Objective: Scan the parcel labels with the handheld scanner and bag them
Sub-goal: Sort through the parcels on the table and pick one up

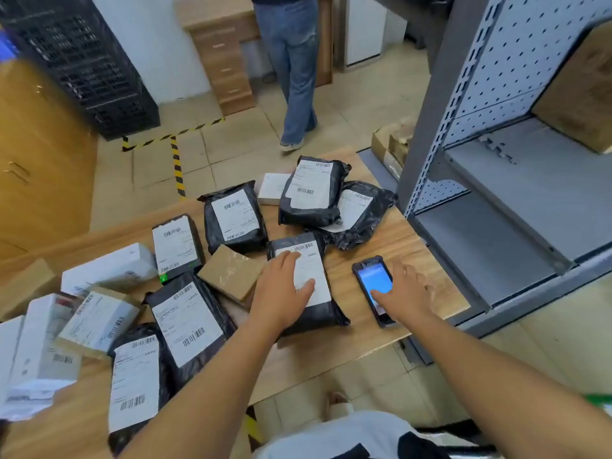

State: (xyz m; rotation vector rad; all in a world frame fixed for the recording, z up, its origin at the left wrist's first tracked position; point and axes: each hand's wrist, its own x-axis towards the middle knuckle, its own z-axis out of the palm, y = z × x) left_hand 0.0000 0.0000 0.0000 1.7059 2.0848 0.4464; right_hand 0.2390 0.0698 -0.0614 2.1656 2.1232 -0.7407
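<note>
A: Where is the scanner (374, 288)?

B: Flat on the table (381, 339), screen up and lit, at the right end just short of the shelf (496, 207). Its long axis runs away from the person, leaning a little to the left at the far end.

A: Which hand has it?

B: The right hand (405, 293) is on it. The thumb touches the lower screen and the fingers are spread over its right edge. It is open, resting on the scanner, not yet closed around it. I judge it is about to lift it.

A: And the left?

B: The left hand (283, 289) lies flat and open on the nearest parcel (309, 286), palm down over the white label (314, 270). It presses, it does not grip.

A: So how do the two lie?

B: Side by side, near but apart, parcel to the left. Their long axes run roughly parallel. The barcode sits at the label's far end, clear of the fingers, so the scanner likely has to come up and swing left.

A: A bag?

B: None that I can see.
</note>
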